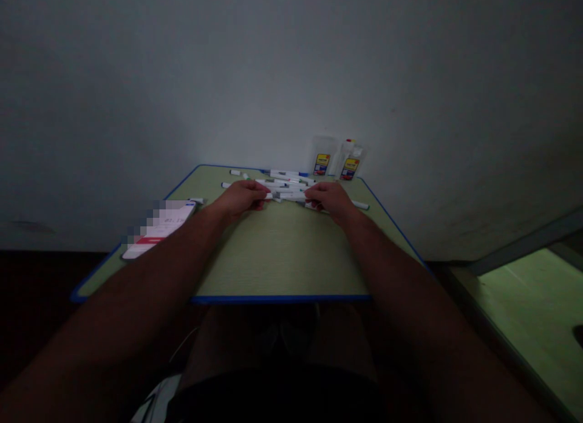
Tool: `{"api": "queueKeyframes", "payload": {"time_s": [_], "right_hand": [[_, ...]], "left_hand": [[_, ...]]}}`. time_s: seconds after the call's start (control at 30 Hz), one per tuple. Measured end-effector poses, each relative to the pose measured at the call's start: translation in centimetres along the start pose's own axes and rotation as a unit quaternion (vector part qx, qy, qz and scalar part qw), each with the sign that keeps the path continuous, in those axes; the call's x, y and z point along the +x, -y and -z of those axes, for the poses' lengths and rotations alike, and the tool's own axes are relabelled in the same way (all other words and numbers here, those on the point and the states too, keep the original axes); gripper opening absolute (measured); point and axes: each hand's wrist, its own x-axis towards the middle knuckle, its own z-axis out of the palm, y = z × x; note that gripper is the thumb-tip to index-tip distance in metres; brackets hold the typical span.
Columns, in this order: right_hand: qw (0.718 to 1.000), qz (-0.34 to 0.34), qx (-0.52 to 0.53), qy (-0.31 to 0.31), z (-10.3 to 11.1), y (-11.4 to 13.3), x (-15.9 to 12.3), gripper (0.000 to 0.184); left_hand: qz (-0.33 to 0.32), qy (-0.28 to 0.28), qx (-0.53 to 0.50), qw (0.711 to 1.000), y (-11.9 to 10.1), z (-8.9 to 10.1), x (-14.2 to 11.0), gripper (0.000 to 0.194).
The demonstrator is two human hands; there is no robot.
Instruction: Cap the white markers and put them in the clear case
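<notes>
white marker [293,196] seems to call for a straight push or pull along its length, with the left hand [241,198] and the right hand [330,198] in line and the wrists level. a light grip near the middle joint should guard against bending, and a slow twist may help if it sticks. lifting slightly toward the bare part of the table [282,253] would avoid nudging the loose pile of markers [285,174] just behind. the marker lies crosswise between the hands, its middle bare: the left thumb and fingertips pinch the left end, and the right ones pinch the right end. dim light hides whether the left fingers hold a separate cap, and i cannot tell if the marker touches those beneath it.
</notes>
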Motion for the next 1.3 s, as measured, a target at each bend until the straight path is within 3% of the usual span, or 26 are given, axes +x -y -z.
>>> {"api": "queueKeyframes", "payload": {"time_s": [1.3], "right_hand": [[0.998, 0.027, -0.024, 0.057, -0.39, -0.11, -0.30, 0.012]], "left_hand": [[-0.017, 0.011, 0.018, 1.000, 0.22, -0.30, -0.12, 0.012]]}}
